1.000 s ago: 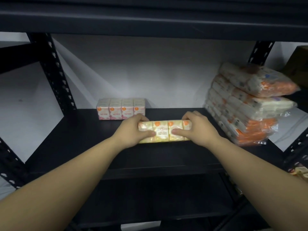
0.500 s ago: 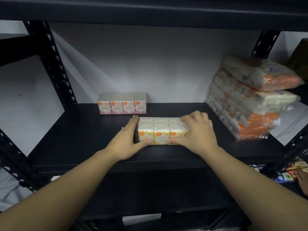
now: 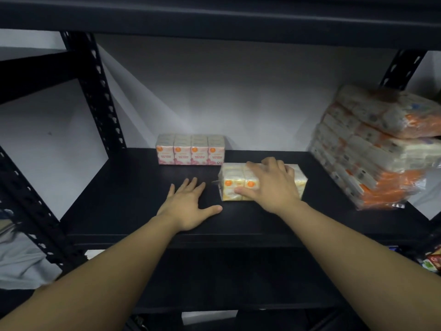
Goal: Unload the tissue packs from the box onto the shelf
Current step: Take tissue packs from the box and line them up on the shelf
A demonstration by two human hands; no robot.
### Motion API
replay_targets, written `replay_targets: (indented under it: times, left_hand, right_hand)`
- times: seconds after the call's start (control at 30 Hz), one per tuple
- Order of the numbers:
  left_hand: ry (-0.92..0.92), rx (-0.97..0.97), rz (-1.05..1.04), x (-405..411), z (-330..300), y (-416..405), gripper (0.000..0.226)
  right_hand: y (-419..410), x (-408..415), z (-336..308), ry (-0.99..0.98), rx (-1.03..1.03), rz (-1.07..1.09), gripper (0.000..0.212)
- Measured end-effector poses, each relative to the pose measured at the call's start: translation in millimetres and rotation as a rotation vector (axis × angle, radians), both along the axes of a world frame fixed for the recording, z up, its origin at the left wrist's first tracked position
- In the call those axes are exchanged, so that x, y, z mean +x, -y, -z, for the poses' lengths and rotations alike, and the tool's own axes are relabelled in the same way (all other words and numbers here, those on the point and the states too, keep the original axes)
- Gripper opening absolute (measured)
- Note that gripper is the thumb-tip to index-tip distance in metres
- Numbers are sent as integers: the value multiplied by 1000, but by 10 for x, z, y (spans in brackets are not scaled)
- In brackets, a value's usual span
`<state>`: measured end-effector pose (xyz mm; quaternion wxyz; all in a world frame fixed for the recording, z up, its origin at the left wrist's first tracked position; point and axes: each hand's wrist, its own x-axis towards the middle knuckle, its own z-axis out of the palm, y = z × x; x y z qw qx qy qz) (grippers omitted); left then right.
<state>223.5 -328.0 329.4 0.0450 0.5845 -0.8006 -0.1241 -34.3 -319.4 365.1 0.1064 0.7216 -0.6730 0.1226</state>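
A yellow tissue pack [image 3: 230,185] lies on the black shelf [image 3: 133,187], right of centre. My right hand [image 3: 269,185] lies over its top and front, fingers curled around it. Spread flat on the bare shelf just left of that pack is my left hand [image 3: 188,204], holding nothing. A pink tissue pack [image 3: 191,152] stands upright at the back of the shelf against the white wall. The box is not in view.
A tall stack of orange-and-white wrapped tissue bundles [image 3: 374,149] fills the shelf's right end. Black perforated uprights [image 3: 95,91] stand at the left and back right. Another shelf board [image 3: 214,17] hangs close overhead. Colourful packets [image 3: 433,261] show at the lower right.
The yellow pack went down onto the shelf and slid right. My left hand came off it and now lies flat on the shelf. My right hand stays on the pack.
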Motion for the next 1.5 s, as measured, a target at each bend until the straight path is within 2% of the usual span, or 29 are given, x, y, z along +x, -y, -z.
replay_targets:
  times: [0.37, 0.63, 1.03, 1.13, 1.23, 1.37, 1.5]
  left_hand:
    - [-76, 1, -17, 19, 9, 24, 103]
    - [-121, -12, -35, 23, 26, 38, 102]
    - [-165, -79, -106, -36, 6, 52, 91]
    - [-231, -81, -131, -10, -10, 83, 92]
    - [-296, -166, -137, -8, -101, 244, 84]
    - [-219, -289, -86, -118, -289, 630, 77]
    - [11, -338, -103, -275, -447, 1042, 79]
  right_hand:
    - [846, -293, -71, 30, 111, 20, 89]
    - [1266, -355, -23, 19, 60, -17, 86]
    - [1465, -405, 16, 35, 17, -30, 90]
    - [1431, -407, -1, 62, 25, -37, 92]
    - [1369, -386, 33, 72, 12, -43, 86]
    - [1321, -341, 105, 78, 16, -25, 82]
    - [1360, -348, 102, 71, 8, -29, 82]
